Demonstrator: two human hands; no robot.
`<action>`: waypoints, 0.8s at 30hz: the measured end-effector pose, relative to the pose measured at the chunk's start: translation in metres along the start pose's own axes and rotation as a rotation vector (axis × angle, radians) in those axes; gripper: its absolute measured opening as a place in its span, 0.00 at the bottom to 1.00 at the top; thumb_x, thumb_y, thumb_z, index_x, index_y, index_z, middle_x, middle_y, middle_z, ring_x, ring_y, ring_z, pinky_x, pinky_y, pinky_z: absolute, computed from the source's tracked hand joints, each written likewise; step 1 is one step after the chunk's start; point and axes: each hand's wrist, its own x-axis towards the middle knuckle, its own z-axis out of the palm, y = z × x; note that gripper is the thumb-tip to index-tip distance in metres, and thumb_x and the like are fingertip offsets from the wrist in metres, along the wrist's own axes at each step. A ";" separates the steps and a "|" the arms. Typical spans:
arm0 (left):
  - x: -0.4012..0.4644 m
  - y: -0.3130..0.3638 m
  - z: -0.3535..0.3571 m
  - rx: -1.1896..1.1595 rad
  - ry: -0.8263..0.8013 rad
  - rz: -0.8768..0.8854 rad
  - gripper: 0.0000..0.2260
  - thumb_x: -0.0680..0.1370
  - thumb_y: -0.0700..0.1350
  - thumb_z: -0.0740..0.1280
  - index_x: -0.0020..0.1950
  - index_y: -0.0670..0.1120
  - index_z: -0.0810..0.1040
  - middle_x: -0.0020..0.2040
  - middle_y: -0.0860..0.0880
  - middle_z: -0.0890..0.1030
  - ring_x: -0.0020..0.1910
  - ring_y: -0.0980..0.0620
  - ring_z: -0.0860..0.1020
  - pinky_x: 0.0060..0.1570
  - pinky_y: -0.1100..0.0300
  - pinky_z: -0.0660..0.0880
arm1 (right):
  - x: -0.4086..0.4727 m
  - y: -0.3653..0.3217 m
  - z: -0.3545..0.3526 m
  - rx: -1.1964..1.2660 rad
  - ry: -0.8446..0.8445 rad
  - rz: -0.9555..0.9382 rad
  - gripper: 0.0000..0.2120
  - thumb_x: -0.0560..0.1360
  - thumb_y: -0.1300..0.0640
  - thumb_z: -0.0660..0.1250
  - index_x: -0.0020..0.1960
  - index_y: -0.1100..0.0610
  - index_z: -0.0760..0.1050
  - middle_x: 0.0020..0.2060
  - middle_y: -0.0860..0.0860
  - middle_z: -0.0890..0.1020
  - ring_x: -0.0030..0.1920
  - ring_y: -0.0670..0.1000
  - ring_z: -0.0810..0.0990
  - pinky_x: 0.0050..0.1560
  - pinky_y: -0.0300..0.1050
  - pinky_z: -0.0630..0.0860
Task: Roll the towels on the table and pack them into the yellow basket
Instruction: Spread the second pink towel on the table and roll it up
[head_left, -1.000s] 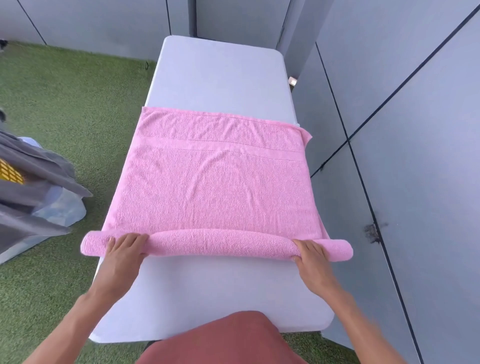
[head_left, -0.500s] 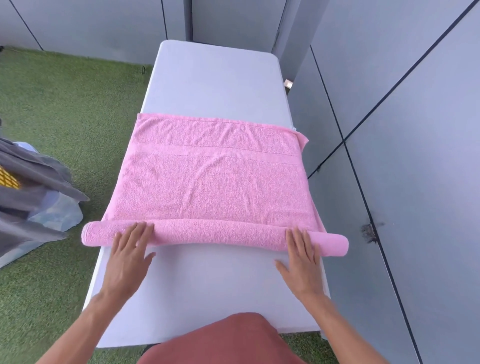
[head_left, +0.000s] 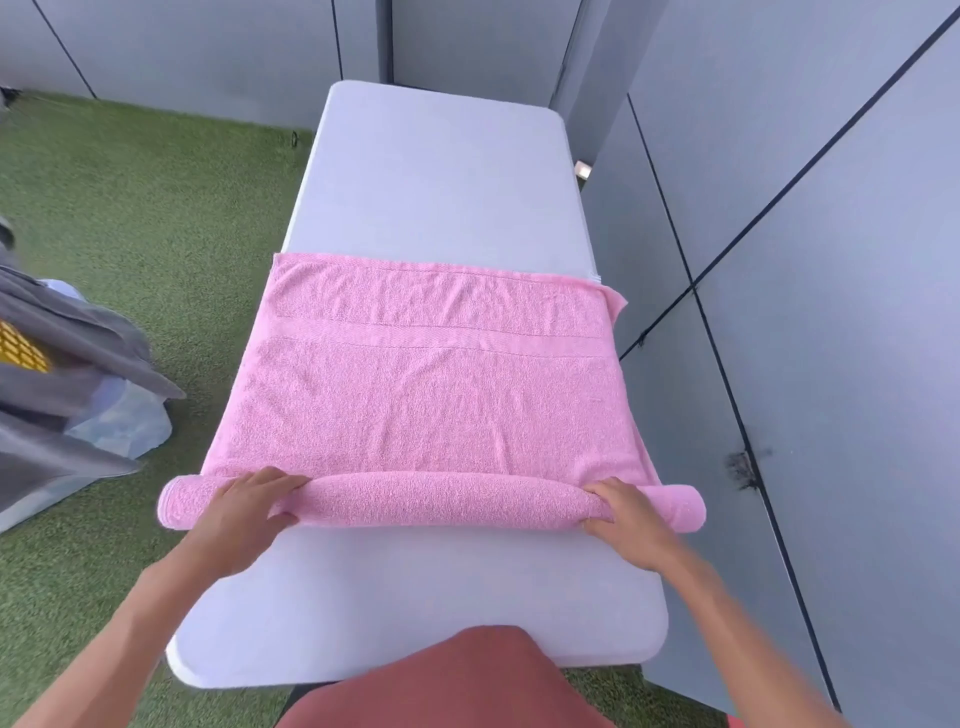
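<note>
Curling my left hand (head_left: 244, 506) and right hand (head_left: 621, 512) around the pink towel (head_left: 431, 395) roll's ends, I'd roll evenly away, keeping it tight.

The towel (head_left: 426, 384) lies across the worktop (head_left: 436, 176), its near edge rolled, with the basket (head_left: 21, 348) on the grass (head_left: 156, 218) far left.

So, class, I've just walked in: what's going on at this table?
A person is rolling a pink towel on the white table. The left hand and right hand both grip the rolled part near its ends. Only the near edge is rolled; most of the towel lies flat. A yellow basket shows partly at the left.
</note>
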 end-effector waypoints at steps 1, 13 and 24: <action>0.003 -0.002 -0.006 -0.086 -0.040 0.001 0.22 0.75 0.43 0.71 0.68 0.50 0.73 0.58 0.50 0.78 0.60 0.44 0.75 0.60 0.52 0.67 | 0.001 -0.002 -0.011 0.153 -0.082 0.039 0.21 0.72 0.56 0.72 0.63 0.54 0.74 0.57 0.47 0.77 0.59 0.48 0.75 0.62 0.44 0.70; -0.006 0.016 0.024 0.171 0.352 0.105 0.31 0.69 0.49 0.76 0.69 0.45 0.71 0.64 0.44 0.74 0.62 0.39 0.72 0.57 0.43 0.71 | -0.005 -0.004 0.040 -0.351 0.431 -0.042 0.33 0.69 0.45 0.73 0.71 0.52 0.68 0.67 0.50 0.71 0.69 0.55 0.66 0.68 0.56 0.57; 0.018 0.010 0.001 0.098 0.101 0.003 0.22 0.72 0.45 0.74 0.66 0.47 0.75 0.57 0.49 0.79 0.59 0.44 0.75 0.61 0.50 0.68 | 0.016 -0.002 0.000 -0.217 0.134 -0.055 0.24 0.75 0.51 0.68 0.69 0.54 0.69 0.62 0.50 0.74 0.65 0.54 0.70 0.67 0.51 0.63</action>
